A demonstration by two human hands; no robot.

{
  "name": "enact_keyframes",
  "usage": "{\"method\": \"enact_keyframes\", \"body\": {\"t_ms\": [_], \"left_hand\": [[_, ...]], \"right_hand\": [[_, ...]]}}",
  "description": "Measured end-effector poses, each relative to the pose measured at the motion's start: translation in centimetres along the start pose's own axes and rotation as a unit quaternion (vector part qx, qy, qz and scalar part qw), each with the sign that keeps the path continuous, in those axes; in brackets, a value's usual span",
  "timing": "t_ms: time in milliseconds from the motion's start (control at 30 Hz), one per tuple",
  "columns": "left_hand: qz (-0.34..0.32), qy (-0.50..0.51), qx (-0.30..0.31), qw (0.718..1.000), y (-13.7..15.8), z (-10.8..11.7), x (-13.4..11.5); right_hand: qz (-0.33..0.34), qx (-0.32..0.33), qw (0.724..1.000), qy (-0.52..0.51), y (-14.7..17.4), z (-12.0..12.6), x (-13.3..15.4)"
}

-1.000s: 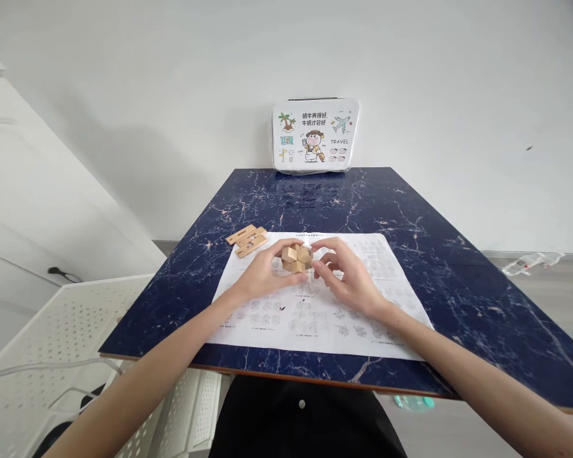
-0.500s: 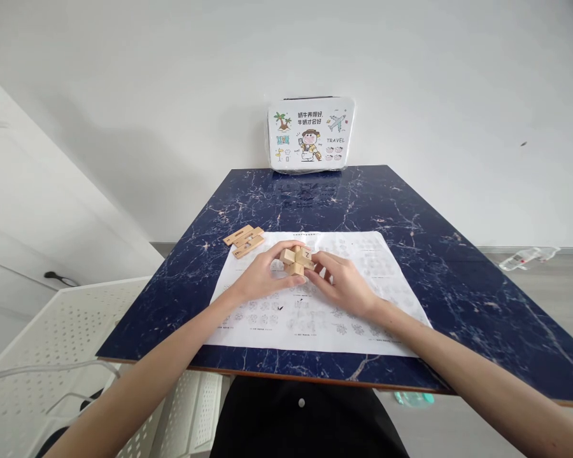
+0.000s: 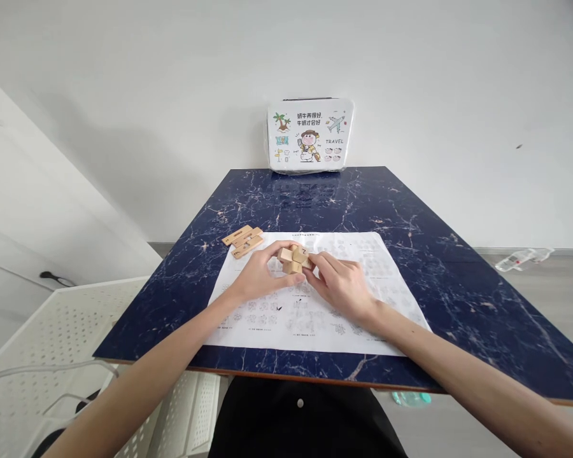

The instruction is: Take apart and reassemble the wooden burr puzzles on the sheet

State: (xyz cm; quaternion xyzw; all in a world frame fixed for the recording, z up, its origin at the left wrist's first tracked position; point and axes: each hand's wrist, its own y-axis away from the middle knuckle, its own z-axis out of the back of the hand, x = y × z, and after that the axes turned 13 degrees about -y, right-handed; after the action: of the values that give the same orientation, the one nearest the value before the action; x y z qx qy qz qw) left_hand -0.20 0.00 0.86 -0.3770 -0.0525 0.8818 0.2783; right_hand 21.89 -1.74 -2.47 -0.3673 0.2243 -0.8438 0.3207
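Observation:
Between my hands is a wooden interlocking puzzle [image 3: 296,257], made of crossed pale blocks, with a "2" on one top face. My left hand [image 3: 262,273] grips its left side, thumb in front and fingers behind. On the right, my right hand [image 3: 339,283] pinches a block end with thumb and fingers. The puzzle is over a printed instruction sheet [image 3: 267,334] covered in small diagrams. Several flat wooden pieces [image 3: 242,240] with slots and numbers lie at the sheet's upper left corner.
The sheet lies on a dark blue marble-patterned table [image 3: 305,213]. A white cartoon-printed case [image 3: 310,135] in clear wrap leans on the wall at the back. A white perforated cart [image 3: 76,312] with a cable stands left. Plastic bottles [image 3: 516,259] lie on the floor at right.
The puzzle has turned slightly in my hands, its numbered face now angled differently. My right fingers have shifted closer in around the right block end. The loose pieces have not moved.

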Motion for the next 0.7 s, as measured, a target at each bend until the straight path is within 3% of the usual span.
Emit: {"method": "enact_keyframes", "body": {"t_ms": [133, 233, 300, 400, 467, 700], "left_hand": [[-0.007, 0.007, -0.005, 1.000, 0.2, -0.1, -0.3], [-0.016, 0.012, 0.004, 1.000, 0.4, -0.1, -0.4], [-0.025, 0.016, 0.012, 0.999, 0.5, 0.0, -0.5], [-0.042, 0.024, 0.020, 0.999, 0.5, 0.1, -0.6], [-0.057, 0.030, 0.024, 0.998, 0.5, 0.2, -0.6], [-0.092, 0.053, 0.055, 0.993, 0.5, 0.5, -1.0]], "right_hand": [[-0.005, 0.052, 0.991, -0.126, -0.3, 0.6, -0.4], [-0.049, 0.098, 0.968, -0.224, -0.6, 1.3, -0.5], [-0.100, 0.152, 0.937, -0.300, -0.7, 1.7, -0.4], [-0.168, 0.244, 0.851, -0.434, -0.8, 2.0, -0.2], [-0.186, 0.269, 0.808, -0.489, -0.9, 2.0, -0.1], [-0.209, 0.282, 0.745, -0.567, -1.2, 2.3, -0.1]]}}
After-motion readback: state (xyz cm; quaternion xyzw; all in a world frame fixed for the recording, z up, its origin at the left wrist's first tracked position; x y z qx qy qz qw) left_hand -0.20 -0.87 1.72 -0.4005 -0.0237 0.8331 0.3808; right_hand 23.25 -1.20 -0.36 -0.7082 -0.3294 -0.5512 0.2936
